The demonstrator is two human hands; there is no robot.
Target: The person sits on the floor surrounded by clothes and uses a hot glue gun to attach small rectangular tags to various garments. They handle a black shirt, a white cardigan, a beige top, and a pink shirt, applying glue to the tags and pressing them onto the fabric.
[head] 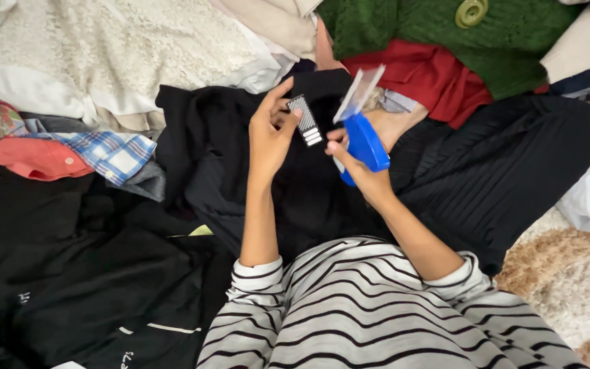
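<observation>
My left hand [271,137] is raised over a black garment [240,171] and pinches a small black tag with white stripes [305,121] between thumb and fingers. My right hand [363,174] grips a blue tagging gun [365,142] with a clear plastic top [358,92], its tip right beside the tag. Both forearms come out of striped white-and-black sleeves [377,314].
Clothes lie piled all around: a white lace piece [124,48], a green knit with a round button [472,12], a red garment [425,75], a blue plaid shirt [114,154], a coral cap [39,158]. A beige shaggy rug [568,280] shows at the right.
</observation>
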